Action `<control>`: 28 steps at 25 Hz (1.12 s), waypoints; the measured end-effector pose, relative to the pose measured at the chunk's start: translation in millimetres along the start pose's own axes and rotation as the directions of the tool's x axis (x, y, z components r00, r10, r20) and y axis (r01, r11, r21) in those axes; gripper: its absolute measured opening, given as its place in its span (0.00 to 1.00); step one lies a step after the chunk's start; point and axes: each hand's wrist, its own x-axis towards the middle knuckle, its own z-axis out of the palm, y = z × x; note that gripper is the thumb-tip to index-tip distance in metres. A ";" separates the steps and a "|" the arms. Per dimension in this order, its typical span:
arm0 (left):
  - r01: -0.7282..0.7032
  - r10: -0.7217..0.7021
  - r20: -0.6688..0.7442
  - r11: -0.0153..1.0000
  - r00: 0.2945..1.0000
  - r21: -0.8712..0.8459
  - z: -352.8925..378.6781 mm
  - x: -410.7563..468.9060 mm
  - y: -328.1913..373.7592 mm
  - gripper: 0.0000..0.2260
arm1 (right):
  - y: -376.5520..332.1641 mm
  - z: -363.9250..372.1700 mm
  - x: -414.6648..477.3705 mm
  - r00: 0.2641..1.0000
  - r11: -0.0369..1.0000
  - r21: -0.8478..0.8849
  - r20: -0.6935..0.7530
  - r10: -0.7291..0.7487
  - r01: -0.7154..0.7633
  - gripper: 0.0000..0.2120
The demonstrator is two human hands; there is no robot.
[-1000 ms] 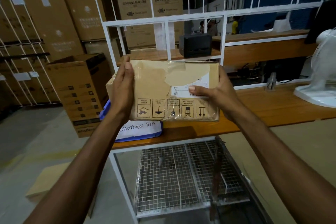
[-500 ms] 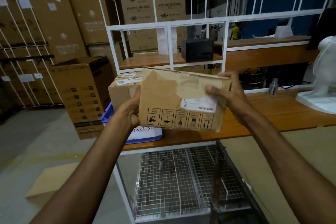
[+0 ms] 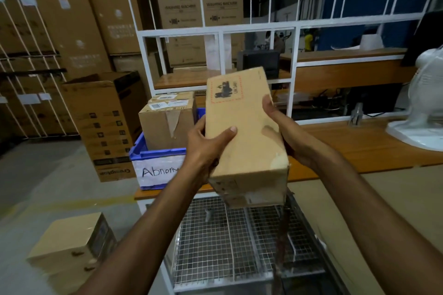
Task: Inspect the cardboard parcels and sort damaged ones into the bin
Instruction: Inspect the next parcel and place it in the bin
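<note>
Since half a second ago we have turned the parcel. Its long side then ran left to right, with the row of handling symbols facing us. Now it points away from us, with a plain face up that carries a red-bordered mark at the far end. The symbol face is now on the near, lower side.

Grip: our left hand holds the left side, thumb laid across the top face. Our right hand clasps the right side, fingertips curled over the upper edge. Both hands are closed on the parcel.

Position: the parcel is in the air over the front edge of the wooden table, just right of the blue bin and not in it.

The bin stands at the table's left end. Its paper label reads "Abnorm", and the rest is hidden by our left arm. A second parcel sits in it, with white stickers on top and tape peeling on its front.

Also noted: a wire shelf under the table, a small box on the floor at lower left, and a white fan at right.
</note>
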 end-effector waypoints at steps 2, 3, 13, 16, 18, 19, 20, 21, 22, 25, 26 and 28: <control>-0.039 0.040 0.059 0.999 0.997 -0.018 0.6 -1.6 -2.0 0.27 | 11.7 -4.0 2.4 1.000 0.998 -0.064 -0.007 -0.009 0.008 0.16; -0.078 0.077 0.079 0.997 0.994 0.001 -0.3 -2.4 -4.4 0.29 | 19.1 -4.2 3.9 0.999 0.995 -0.095 -0.038 -0.030 0.026 0.15; -0.274 0.251 0.115 0.922 0.961 0.275 -9.3 3.3 1.5 0.41 | 13.7 -1.9 9.9 0.924 0.955 -0.227 -0.289 -0.252 0.189 0.41; -0.305 0.269 0.159 0.910 0.950 0.282 -13.7 3.8 -3.6 0.37 | 26.3 6.5 7.3 0.898 0.924 -0.329 -0.320 -0.304 0.195 0.37; -0.309 0.261 0.190 0.903 0.946 0.298 -20.4 3.3 -10.0 0.38 | 27.4 8.2 6.2 0.896 0.937 -0.290 -0.336 -0.290 0.195 0.37; -0.315 0.254 0.220 0.897 0.942 0.311 -21.7 2.7 -10.8 0.39 | 23.6 7.0 7.4 0.895 0.943 -0.269 -0.345 -0.283 0.194 0.38; -0.318 0.249 0.238 0.893 0.939 0.318 -22.1 2.2 -11.0 0.39 | 18.9 5.3 8.6 0.891 0.943 -0.265 -0.352 -0.288 0.201 0.38; -0.316 0.251 0.231 0.897 0.940 0.309 -20.7 1.4 -9.7 0.37 | 15.2 3.4 10.5 0.885 0.938 -0.275 -0.353 -0.303 0.211 0.38; -0.295 0.248 0.189 0.912 0.950 0.284 -18.5 0.4 -7.2 0.34 | 11.9 2.6 10.8 0.880 0.929 -0.292 -0.347 -0.323 0.226 0.37; -0.213 0.205 0.065 0.960 0.977 0.179 -14.5 -2.6 -10.0 0.21 | 13.5 3.9 9.5 0.865 0.892 -0.367 -0.317 -0.389 0.266 0.37; -0.206 0.197 0.067 0.964 0.978 0.169 -13.4 -4.7 -12.8 0.20 | 16.4 4.5 8.6 0.863 0.884 -0.384 -0.313 -0.396 0.267 0.37; -0.216 0.207 0.068 0.962 0.976 0.168 -13.2 -4.2 -19.3 0.18 | 20.5 3.9 8.3 0.862 0.889 -0.366 -0.316 -0.396 0.274 0.40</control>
